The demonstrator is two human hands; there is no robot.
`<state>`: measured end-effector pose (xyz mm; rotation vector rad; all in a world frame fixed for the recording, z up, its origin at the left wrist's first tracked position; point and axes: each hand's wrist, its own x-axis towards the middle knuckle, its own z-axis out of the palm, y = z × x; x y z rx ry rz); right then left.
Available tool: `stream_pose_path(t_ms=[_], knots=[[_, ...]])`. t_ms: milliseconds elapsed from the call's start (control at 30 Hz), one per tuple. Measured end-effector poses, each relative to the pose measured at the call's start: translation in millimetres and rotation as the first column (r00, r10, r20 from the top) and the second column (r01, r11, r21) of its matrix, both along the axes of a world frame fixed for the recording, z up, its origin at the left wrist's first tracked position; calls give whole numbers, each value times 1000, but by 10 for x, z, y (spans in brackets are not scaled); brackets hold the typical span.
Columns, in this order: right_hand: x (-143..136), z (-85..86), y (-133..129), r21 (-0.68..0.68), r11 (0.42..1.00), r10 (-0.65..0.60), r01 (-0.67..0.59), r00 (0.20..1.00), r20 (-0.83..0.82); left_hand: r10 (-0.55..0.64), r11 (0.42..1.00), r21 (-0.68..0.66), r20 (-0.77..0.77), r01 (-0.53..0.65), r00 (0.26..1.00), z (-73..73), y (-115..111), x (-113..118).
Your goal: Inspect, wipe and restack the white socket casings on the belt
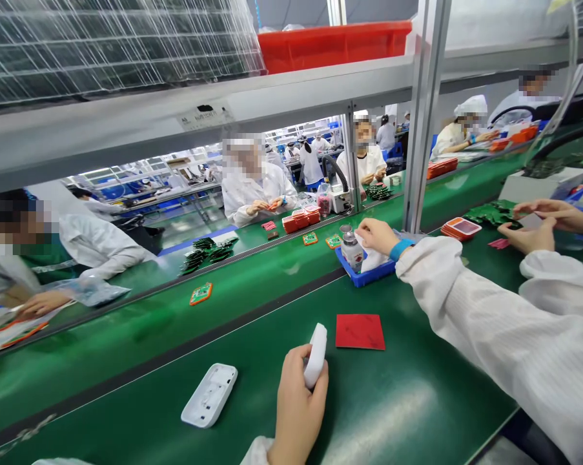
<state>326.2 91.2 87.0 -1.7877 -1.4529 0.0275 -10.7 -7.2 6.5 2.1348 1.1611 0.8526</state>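
Left hand: the left hand (pixel 298 403) grips a white piece (pixel 316 355), fingers on one side and thumb on the other; the piece stands edge-on, smooth and rounded, above the table (pixel 392 400).
Right hand: the right hand (pixel 379 236), with a blue wristband (pixel 401 249) at the cuff, pinches a white, soft-looking sheet (pixel 372 257) at the blue tray; whether it is cloth or paper I cannot tell.
Blue tray: the shallow blue tray (pixel 366 279) holds the bottle and part of the sheet.
Bottle: the bottle (pixel 352 250) is pale, with a metallic top; its label carries red marks too small to read.
White shell: the white shell (pixel 210 395) lies on the table left of the left hand, open side up, oblong with rounded corners and raised walls, small dark openings in its floor.
Red square: a flat, matte red square (pixel 360 332) lies right of the white piece, lightly smudged.
Green belt: the glossy green belt (pixel 252 284) bears separate orange-edged circuit boards (pixel 201 294).
Shelf: a red bin (pixel 334 46) sits overhead; what is in it I cannot tell. A worn sticker (pixel 204 117) on the beam (pixel 126 137) has unreadable print.
Co-worker at right: two hands (pixel 528 237) hold a small pale piece near orange-framed parts (pixel 460 227).
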Motion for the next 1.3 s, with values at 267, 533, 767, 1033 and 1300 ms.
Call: stream_pose_path(t_ms=[267, 533, 767, 1033, 1300], knots=[[-163, 102, 114, -73, 995, -61, 68, 994, 87, 22, 999, -36, 59, -20, 998, 103, -34, -5], [33, -30, -128, -116, 993, -59, 31, 968, -246, -35, 999, 35, 57, 34, 998, 105, -55, 3], [19, -406, -342, -194, 980, -72, -30, 865, -496, -45, 998, 45, 29, 43, 999, 94, -43, 10], [0, -460, -608, -175, 977, 8, -119, 848, -531, -65, 994, 88, 5, 64, 998, 78, -48, 29], [-44, -413, -630, 28, 999, 35, -26, 890, -455, -74, 990, 122, 7, 73, 997, 73, -59, 18]])
